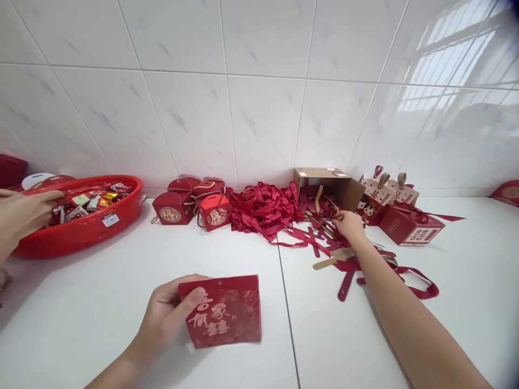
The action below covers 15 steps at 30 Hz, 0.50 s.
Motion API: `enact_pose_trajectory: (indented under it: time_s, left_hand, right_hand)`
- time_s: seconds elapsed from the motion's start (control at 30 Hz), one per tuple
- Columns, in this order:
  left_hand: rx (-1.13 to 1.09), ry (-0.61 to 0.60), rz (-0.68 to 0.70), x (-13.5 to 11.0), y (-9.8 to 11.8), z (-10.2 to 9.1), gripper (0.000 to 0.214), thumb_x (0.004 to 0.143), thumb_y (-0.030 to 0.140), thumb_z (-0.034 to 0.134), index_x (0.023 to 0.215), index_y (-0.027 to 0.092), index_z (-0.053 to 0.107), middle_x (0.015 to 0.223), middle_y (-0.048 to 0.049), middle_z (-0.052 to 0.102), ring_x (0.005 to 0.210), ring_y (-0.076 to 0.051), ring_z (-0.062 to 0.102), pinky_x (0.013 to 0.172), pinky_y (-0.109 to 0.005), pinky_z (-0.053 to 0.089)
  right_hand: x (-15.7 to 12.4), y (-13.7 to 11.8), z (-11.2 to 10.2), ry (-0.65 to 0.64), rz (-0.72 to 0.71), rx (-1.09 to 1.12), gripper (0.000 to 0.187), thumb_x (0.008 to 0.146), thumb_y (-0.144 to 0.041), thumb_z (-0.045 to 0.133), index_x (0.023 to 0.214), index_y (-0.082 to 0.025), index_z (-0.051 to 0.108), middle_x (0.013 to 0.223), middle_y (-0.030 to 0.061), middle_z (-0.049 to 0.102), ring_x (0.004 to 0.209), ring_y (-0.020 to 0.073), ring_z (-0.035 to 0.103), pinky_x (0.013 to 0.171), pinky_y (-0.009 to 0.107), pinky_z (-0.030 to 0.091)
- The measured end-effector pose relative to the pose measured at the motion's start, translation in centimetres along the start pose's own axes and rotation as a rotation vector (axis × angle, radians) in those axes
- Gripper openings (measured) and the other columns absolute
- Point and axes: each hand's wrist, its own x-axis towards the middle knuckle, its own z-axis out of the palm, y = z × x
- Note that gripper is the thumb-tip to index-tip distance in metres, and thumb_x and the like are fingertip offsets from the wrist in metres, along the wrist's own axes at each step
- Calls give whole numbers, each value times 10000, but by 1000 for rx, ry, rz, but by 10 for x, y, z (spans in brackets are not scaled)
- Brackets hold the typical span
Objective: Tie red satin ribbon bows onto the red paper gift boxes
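My left hand (168, 312) grips a flat red folded box (227, 310) with gold characters, thumb on top, just above the white table near me. My right hand (349, 224) reaches far forward into a heap of red ribbons and tan strips (324, 232) beside a tipped cardboard box (336, 186). Its fingers are curled down among the strips; what they hold, if anything, is hidden.
Another person's hand (22, 213) reaches into a red basket (81, 229) of wrapped sweets at the left. Assembled red gift boxes (194, 205) stand by the tiled wall, and more boxes (405, 221) at the right. A ribbon pile (263, 208) lies between them.
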Motion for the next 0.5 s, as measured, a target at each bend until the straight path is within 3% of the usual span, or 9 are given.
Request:
enact_pose_trajectory:
  time_s: [0.13, 0.23, 0.33, 0.37, 0.43, 0.5]
  left_hand:
    - [87, 132, -32, 2, 5, 16, 362, 698, 507, 716, 849, 179, 718, 761, -54, 727, 649, -202, 653, 557, -261, 543]
    - [248, 108, 8, 8, 19, 30, 380, 753, 504, 660, 942, 177, 703, 925, -81, 727, 802, -242, 668, 710, -330, 556]
    - [450, -12, 190, 17, 44, 35, 327, 758, 453, 669, 966, 203, 703, 1159, -87, 658, 1090, -288, 585, 974, -411, 449]
    - [485, -33, 265, 20, 55, 34, 312, 772, 439, 658, 988, 217, 695, 1207, -76, 631, 1160, -286, 540, 1030, -418, 397]
    - [469, -19, 413, 24, 82, 31, 278, 832, 413, 597, 1040, 241, 663, 1232, -47, 608, 1216, -252, 492, 1067, -392, 352]
    - [384, 53, 533, 23, 112, 32, 211, 890, 383, 527, 991, 249, 656, 1128, -11, 642, 1156, -201, 527, 1005, -322, 406]
  right_hand:
    - [-11, -30, -35, 102, -162, 140, 120, 868, -226, 585, 915, -131, 641, 883, 74, 673, 837, 185, 639, 819, 373, 510]
    - [-34, -60, -67, 117, -390, 284, 115, 843, -185, 571, 930, -160, 643, 856, 63, 695, 810, 189, 659, 790, 324, 516]
    - [-71, -86, -96, 78, -674, 404, 112, 852, -196, 558, 920, -205, 646, 894, 25, 685, 808, 154, 652, 727, 260, 520]
    - [-84, -93, -104, 80, -848, 467, 131, 860, -165, 534, 917, -205, 646, 889, 29, 671, 814, 151, 642, 707, 255, 517]
    - [-109, -102, -115, 52, -1144, 548, 201, 868, -92, 489, 928, -208, 642, 905, 35, 628, 829, 135, 620, 684, 241, 510]
    - [-130, -108, -123, -3, -1337, 611, 274, 863, -23, 448, 946, -201, 639, 919, 42, 582, 792, 112, 601, 627, 216, 500]
